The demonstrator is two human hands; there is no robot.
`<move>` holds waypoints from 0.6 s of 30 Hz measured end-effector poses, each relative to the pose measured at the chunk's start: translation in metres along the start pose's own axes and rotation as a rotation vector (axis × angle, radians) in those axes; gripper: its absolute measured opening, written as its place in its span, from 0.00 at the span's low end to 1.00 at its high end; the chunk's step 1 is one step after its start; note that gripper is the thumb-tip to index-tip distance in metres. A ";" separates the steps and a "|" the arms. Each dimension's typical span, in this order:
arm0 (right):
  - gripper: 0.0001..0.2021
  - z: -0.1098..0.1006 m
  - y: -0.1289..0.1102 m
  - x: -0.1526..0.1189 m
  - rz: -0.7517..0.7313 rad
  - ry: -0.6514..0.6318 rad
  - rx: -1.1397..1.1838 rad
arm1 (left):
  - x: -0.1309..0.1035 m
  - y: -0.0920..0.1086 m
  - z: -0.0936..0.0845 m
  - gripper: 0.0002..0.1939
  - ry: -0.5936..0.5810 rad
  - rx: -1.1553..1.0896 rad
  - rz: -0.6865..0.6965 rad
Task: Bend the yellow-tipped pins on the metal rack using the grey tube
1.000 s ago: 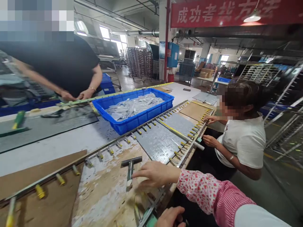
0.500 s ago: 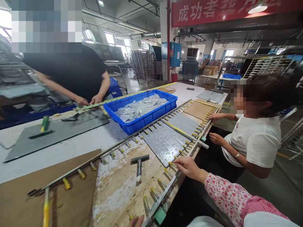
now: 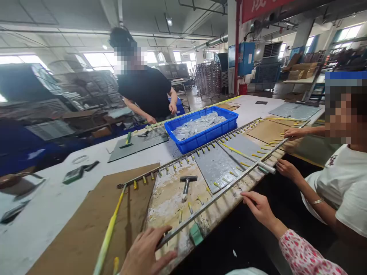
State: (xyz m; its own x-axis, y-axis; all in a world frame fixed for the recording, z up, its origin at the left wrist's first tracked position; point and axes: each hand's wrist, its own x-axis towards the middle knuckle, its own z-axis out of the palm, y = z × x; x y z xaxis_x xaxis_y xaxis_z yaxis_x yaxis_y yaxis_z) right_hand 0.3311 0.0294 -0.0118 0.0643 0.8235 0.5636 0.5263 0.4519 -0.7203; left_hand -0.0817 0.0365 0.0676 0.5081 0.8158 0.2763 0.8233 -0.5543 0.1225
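My left hand (image 3: pixel 149 248) is in the lower middle, thumb and fingers closed round the near end of a long metal rack (image 3: pixel 212 201). Short yellow-tipped pegs (image 3: pixel 190 208) line the rack's rails, and a yellow bar (image 3: pixel 110 229) crosses its left end. My right hand (image 3: pixel 260 210), in a pink-patterned sleeve, is by the table's front edge, off the rail. Its fingers reach forward, slightly apart, with nothing visible in them. A scraper (image 3: pixel 187 185) with a T-shaped head lies inside the rack, beside a grey sheet (image 3: pixel 213 166).
A blue basket (image 3: pixel 206 141) of clear pieces stands behind the rack. On the right, a co-worker's hand (image 3: pixel 294 133) touches the rail. Across the table is another person (image 3: pixel 146 89) near a glass sheet (image 3: pixel 149 145). A green block (image 3: pixel 196 234) sits at the front edge.
The view has swung left. My right hand has left the peg it was touching and drawn back to the table edge. My left hand has come further into view on the rack's end.
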 end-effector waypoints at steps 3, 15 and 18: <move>0.10 -0.006 0.015 -0.004 0.052 0.047 0.003 | 0.022 0.007 -0.032 0.18 -0.041 0.140 0.002; 0.18 0.005 0.036 0.054 0.136 0.131 0.008 | 0.123 -0.006 -0.158 0.21 0.138 0.580 -0.282; 0.17 0.008 0.039 0.055 0.123 0.125 -0.006 | 0.152 -0.011 -0.186 0.25 0.137 0.581 -0.327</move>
State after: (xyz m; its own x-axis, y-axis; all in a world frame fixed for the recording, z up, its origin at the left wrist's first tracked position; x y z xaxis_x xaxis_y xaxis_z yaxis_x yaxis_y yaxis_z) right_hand 0.3483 0.0949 -0.0116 0.2335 0.8231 0.5177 0.5127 0.3482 -0.7848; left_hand -0.0603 0.1355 0.2858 0.2045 0.8770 0.4348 0.9508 -0.0725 -0.3011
